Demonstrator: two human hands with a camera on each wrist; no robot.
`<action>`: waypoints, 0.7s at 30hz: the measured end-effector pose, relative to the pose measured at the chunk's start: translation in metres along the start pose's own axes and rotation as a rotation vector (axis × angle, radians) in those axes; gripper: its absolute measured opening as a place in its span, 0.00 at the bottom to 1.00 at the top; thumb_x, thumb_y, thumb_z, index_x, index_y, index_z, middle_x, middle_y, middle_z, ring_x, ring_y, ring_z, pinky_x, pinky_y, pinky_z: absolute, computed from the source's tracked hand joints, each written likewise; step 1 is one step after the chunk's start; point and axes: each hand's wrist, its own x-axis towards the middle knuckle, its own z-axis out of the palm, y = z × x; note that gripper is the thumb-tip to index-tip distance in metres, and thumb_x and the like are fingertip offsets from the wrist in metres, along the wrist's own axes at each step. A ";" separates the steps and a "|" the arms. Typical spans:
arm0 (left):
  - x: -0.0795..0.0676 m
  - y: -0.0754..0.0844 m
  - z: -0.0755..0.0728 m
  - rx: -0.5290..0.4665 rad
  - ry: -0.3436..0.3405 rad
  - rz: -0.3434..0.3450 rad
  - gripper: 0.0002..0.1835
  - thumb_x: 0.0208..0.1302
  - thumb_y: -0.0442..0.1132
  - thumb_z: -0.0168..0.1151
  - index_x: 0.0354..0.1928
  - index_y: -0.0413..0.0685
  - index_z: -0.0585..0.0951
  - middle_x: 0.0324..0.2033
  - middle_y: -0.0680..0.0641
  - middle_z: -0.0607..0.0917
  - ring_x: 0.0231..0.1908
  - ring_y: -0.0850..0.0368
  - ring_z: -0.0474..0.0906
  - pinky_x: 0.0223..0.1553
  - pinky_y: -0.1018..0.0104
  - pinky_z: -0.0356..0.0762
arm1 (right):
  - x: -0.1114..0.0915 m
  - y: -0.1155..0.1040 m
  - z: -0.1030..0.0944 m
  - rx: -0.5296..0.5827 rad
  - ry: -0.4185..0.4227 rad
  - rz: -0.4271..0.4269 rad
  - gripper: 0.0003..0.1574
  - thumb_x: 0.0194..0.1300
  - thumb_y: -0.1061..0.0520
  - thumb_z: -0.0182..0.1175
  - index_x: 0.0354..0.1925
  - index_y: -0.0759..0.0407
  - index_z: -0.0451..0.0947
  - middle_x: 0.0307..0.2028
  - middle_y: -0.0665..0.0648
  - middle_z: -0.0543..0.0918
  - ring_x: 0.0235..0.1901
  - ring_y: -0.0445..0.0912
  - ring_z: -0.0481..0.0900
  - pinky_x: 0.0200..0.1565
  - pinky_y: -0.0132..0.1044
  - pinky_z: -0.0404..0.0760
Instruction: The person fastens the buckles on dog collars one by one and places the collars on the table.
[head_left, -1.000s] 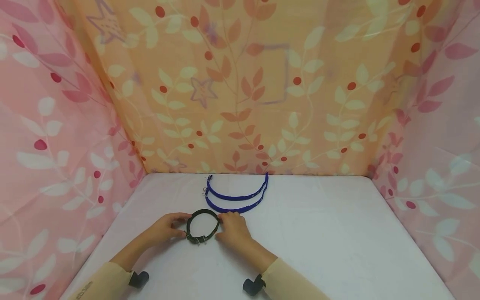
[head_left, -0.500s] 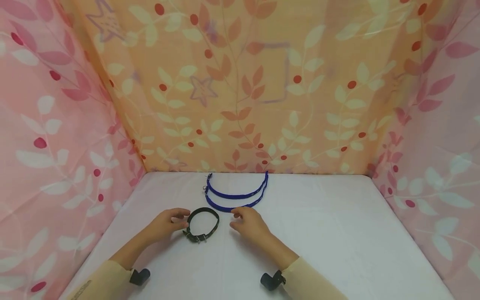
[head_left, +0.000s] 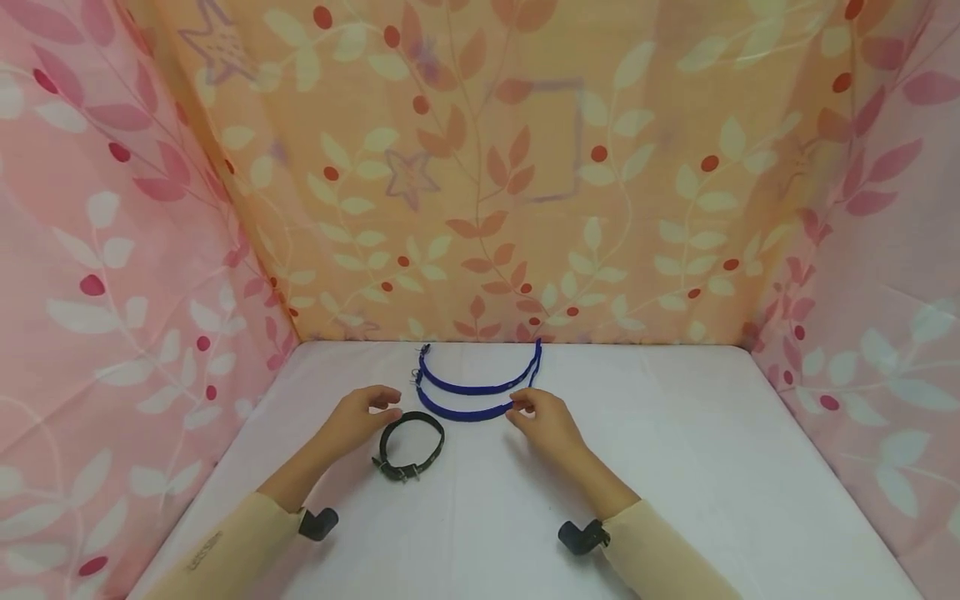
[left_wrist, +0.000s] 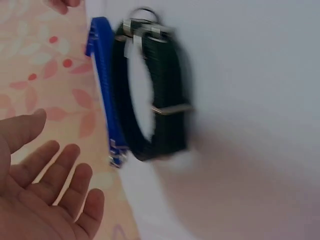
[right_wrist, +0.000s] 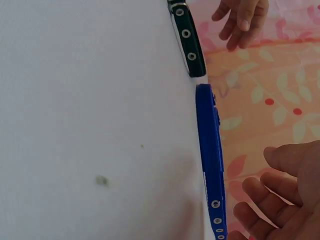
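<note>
A dark green dog collar [head_left: 412, 446], buckled into a loop, stands on its edge on the white table. Beyond it two blue collars lie unbuckled in curves, the far one [head_left: 472, 389] behind the near one [head_left: 467, 415]. My left hand [head_left: 358, 423] hovers just left of the green collar with its fingers apart and relaxed; the left wrist view shows the palm [left_wrist: 45, 200] holding nothing. Close to the right end of the near blue collar is my right hand [head_left: 551, 427]. In the right wrist view its fingers [right_wrist: 265, 200] are loosely bent, clear of the blue strap [right_wrist: 210, 140].
The white tabletop [head_left: 690, 467] stretches to the right of the collars. An orange flowered cloth [head_left: 637, 208] rises behind its far edge, and pink flowered cloths [head_left: 112, 350] stand at both sides. Dark wrist cameras [head_left: 318, 523] sit below both sleeves.
My right hand has let go of the green collar and moved right and away, towards the blue collars. The left hand has come off the green collar too and shifted forward. The collars stay put.
</note>
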 end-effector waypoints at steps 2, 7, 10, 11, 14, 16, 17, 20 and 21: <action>0.006 0.011 0.000 0.003 0.023 0.007 0.22 0.69 0.48 0.68 0.58 0.44 0.82 0.54 0.44 0.87 0.59 0.42 0.79 0.60 0.43 0.77 | 0.004 0.003 -0.006 -0.006 0.015 0.012 0.22 0.68 0.51 0.69 0.56 0.59 0.83 0.43 0.50 0.87 0.48 0.49 0.82 0.56 0.49 0.81; 0.024 0.025 0.002 -0.015 0.047 -0.048 0.22 0.69 0.46 0.68 0.58 0.40 0.82 0.54 0.40 0.86 0.58 0.41 0.79 0.60 0.46 0.78 | 0.018 0.012 -0.020 -0.039 0.047 0.024 0.23 0.68 0.50 0.69 0.56 0.60 0.83 0.44 0.53 0.88 0.50 0.52 0.83 0.58 0.51 0.80; 0.034 0.026 0.006 -0.052 0.051 -0.092 0.23 0.68 0.45 0.69 0.58 0.37 0.81 0.54 0.37 0.85 0.57 0.41 0.80 0.58 0.47 0.79 | 0.028 0.016 -0.027 -0.043 0.058 0.055 0.24 0.68 0.50 0.68 0.57 0.60 0.82 0.45 0.55 0.88 0.51 0.54 0.83 0.59 0.52 0.80; 0.037 0.025 0.008 -0.065 0.053 -0.104 0.24 0.68 0.45 0.69 0.58 0.35 0.81 0.54 0.37 0.85 0.56 0.40 0.80 0.58 0.47 0.79 | 0.032 0.018 -0.029 -0.046 0.062 0.067 0.24 0.68 0.49 0.68 0.57 0.60 0.82 0.45 0.55 0.88 0.51 0.54 0.83 0.59 0.52 0.80; 0.046 0.022 0.013 -0.084 0.072 -0.123 0.24 0.66 0.43 0.70 0.57 0.33 0.80 0.53 0.35 0.84 0.55 0.39 0.80 0.57 0.47 0.79 | 0.042 0.022 -0.034 -0.050 0.075 0.101 0.24 0.68 0.50 0.68 0.57 0.61 0.81 0.44 0.56 0.87 0.49 0.54 0.81 0.57 0.51 0.80; 0.052 0.019 0.017 -0.082 0.083 -0.145 0.26 0.65 0.44 0.71 0.58 0.33 0.79 0.53 0.35 0.84 0.54 0.40 0.80 0.56 0.47 0.79 | 0.048 0.026 -0.035 -0.051 0.083 0.119 0.24 0.68 0.50 0.68 0.56 0.62 0.81 0.43 0.57 0.87 0.47 0.54 0.81 0.56 0.51 0.80; 0.055 0.018 0.018 -0.079 0.086 -0.157 0.26 0.65 0.44 0.71 0.58 0.32 0.79 0.53 0.34 0.84 0.54 0.40 0.80 0.56 0.47 0.79 | 0.052 0.027 -0.036 -0.050 0.087 0.131 0.24 0.68 0.50 0.69 0.56 0.63 0.81 0.43 0.58 0.87 0.47 0.54 0.81 0.55 0.50 0.80; 0.062 0.014 0.022 -0.060 0.095 -0.189 0.29 0.64 0.45 0.71 0.59 0.31 0.78 0.52 0.34 0.84 0.52 0.40 0.80 0.55 0.47 0.79 | 0.060 0.033 -0.035 -0.043 0.098 0.151 0.25 0.67 0.50 0.69 0.56 0.64 0.81 0.42 0.58 0.88 0.46 0.53 0.81 0.54 0.50 0.79; 0.063 0.014 0.023 -0.055 0.098 -0.197 0.29 0.63 0.45 0.72 0.59 0.31 0.78 0.52 0.34 0.84 0.52 0.40 0.80 0.55 0.47 0.79 | 0.062 0.035 -0.034 -0.037 0.101 0.159 0.26 0.67 0.50 0.69 0.56 0.64 0.81 0.42 0.58 0.88 0.45 0.53 0.82 0.53 0.50 0.80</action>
